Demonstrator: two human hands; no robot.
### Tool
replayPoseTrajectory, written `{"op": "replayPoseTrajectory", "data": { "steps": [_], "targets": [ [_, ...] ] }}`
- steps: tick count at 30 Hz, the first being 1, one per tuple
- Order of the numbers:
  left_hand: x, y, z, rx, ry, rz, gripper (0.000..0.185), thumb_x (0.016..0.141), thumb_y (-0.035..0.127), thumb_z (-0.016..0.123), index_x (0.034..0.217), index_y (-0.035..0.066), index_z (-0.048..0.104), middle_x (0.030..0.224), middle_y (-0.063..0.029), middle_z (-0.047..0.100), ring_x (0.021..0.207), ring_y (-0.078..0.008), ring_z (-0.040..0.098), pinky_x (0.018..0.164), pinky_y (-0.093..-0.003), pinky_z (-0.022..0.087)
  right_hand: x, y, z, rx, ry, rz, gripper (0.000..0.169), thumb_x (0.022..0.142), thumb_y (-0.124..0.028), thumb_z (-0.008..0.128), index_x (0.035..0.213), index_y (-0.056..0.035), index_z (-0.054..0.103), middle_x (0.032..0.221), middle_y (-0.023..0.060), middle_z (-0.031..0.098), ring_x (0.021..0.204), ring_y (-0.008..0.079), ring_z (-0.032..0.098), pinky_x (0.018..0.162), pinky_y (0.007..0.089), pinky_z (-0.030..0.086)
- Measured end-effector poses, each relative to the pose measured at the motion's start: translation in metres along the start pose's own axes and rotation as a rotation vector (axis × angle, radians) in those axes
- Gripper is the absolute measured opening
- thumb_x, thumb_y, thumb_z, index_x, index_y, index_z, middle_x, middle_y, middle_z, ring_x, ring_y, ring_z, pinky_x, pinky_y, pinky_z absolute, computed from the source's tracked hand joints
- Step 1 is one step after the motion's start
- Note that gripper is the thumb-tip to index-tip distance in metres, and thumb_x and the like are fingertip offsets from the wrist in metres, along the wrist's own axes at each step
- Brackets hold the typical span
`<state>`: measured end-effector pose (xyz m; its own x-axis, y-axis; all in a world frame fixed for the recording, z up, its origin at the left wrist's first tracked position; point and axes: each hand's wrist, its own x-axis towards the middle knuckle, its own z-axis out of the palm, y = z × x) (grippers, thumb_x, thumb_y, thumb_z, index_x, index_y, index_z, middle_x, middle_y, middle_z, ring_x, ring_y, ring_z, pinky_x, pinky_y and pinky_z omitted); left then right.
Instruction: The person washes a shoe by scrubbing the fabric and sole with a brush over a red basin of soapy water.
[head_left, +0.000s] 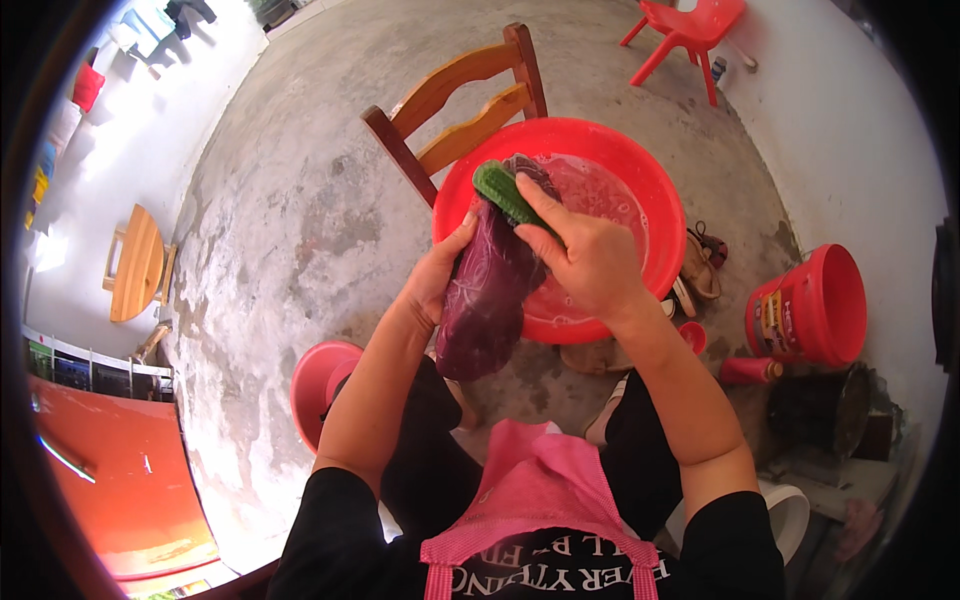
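My left hand (442, 270) grips the side of a wet, dark purple item (487, 300), which looks like a shoe with suds on it. In my right hand (592, 255) is a green scrubber (506, 193) with a bumpy surface, pressed against the upper end of the purple item. My right index finger lies along the scrubber. Both hands are over the near left part of a large red plastic basin (667, 225), and the purple item's lower end sticks out past the rim. Sudsy water (600, 195) stands in the basin.
A wooden chair (465, 97) stands just behind the basin. Brown shoes (701, 270), a red bucket (806, 307) and a pink bottle (750, 370) are on my right. A pink basin (319, 390) sits by my left leg. Farther off is a red plastic chair (686, 37).
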<state>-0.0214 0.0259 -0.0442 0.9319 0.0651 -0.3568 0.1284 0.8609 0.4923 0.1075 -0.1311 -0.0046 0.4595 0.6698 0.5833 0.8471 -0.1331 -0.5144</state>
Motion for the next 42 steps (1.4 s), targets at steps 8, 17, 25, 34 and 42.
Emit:
{"op": "replayPoseTrajectory", "data": {
  "steps": [8, 17, 25, 34, 42],
  "targets": [
    [0.006, 0.004, -0.006, -0.034, -0.008, 0.071, 0.043, 0.094, 0.039, 0.049, 0.117, 0.002, 0.054, 0.107, -0.0134, 0.064, 0.092, -0.0236, 0.064, 0.083, -0.0375, 0.053, -0.009, -0.010, 0.002, -0.049, -0.062, -0.064, 0.043, 0.087, -0.035, 0.058, 0.127, -0.0173, 0.054, 0.066, 0.0129, 0.061, 0.062, 0.0312, 0.061, 0.054, 0.0418, 0.045],
    [0.001, 0.002, 0.001, 0.259, 0.193, 0.221, 0.042, 0.094, 0.036, 0.051, 0.112, -0.002, 0.056, 0.098, -0.0132, 0.066, 0.083, -0.0198, 0.066, 0.076, -0.0329, 0.054, -0.008, -0.015, -0.005, -0.207, -0.113, -0.003, 0.043, 0.086, -0.034, 0.059, 0.125, -0.0185, 0.055, 0.065, 0.0125, 0.061, 0.059, 0.0301, 0.061, 0.053, 0.0406, 0.046],
    [-0.013, 0.000, 0.018, 0.606, 0.359, 0.240, 0.043, 0.091, 0.035, 0.058, 0.103, -0.006, 0.060, 0.087, -0.0101, 0.066, 0.072, -0.0152, 0.063, 0.064, -0.0296, 0.052, 0.006, 0.019, -0.005, -0.178, 0.015, 0.041, 0.043, 0.085, -0.037, 0.060, 0.125, -0.0195, 0.056, 0.067, 0.0143, 0.062, 0.060, 0.0310, 0.061, 0.054, 0.0418, 0.046],
    [-0.017, 0.002, 0.018, 0.513, 0.301, 0.190, 0.040, 0.091, 0.035, 0.057, 0.103, -0.003, 0.060, 0.089, -0.0106, 0.066, 0.074, -0.0163, 0.064, 0.067, -0.0304, 0.053, 0.007, 0.031, -0.007, -0.110, -0.048, 0.195, 0.045, 0.086, -0.035, 0.059, 0.128, -0.0189, 0.053, 0.068, 0.0155, 0.062, 0.061, 0.0330, 0.061, 0.054, 0.0417, 0.046],
    [-0.002, 0.005, 0.006, -0.124, 0.013, 0.190, 0.041, 0.096, 0.037, 0.045, 0.116, 0.002, 0.054, 0.108, -0.0147, 0.063, 0.092, -0.0253, 0.064, 0.083, -0.0406, 0.053, -0.001, 0.005, 0.010, -0.023, -0.006, 0.090, 0.045, 0.086, -0.031, 0.061, 0.128, -0.0164, 0.054, 0.062, 0.0137, 0.059, 0.056, 0.0305, 0.059, 0.050, 0.0404, 0.044]
  ]
}}
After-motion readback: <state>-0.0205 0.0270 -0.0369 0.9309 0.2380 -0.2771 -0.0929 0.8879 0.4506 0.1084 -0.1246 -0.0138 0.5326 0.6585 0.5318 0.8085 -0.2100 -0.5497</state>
